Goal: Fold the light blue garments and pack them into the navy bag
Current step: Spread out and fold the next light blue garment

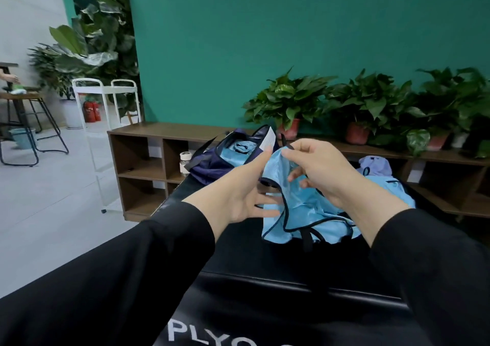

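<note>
A light blue mesh garment [302, 207] with dark trim hangs lifted above the black table [265, 261]. My right hand [320, 168] pinches its top edge between thumb and forefinger. My left hand [246, 186] holds the garment's left edge, thumb up along the cloth and fingers spread behind it. The navy bag [212, 165] stands open at the table's far end, with a rolled light blue garment [240, 148] inside and a white tag at its rim. More light blue cloth [389, 186] lies on the table behind my right wrist.
A pale lilac garment [376, 165] lies at the far right of the table. A low brown shelf unit [148, 157] with potted plants [289, 101] runs along the green wall. A small white-capped jar [184, 162] stands by the bag. A white cart [106, 99] and stools stand on the left.
</note>
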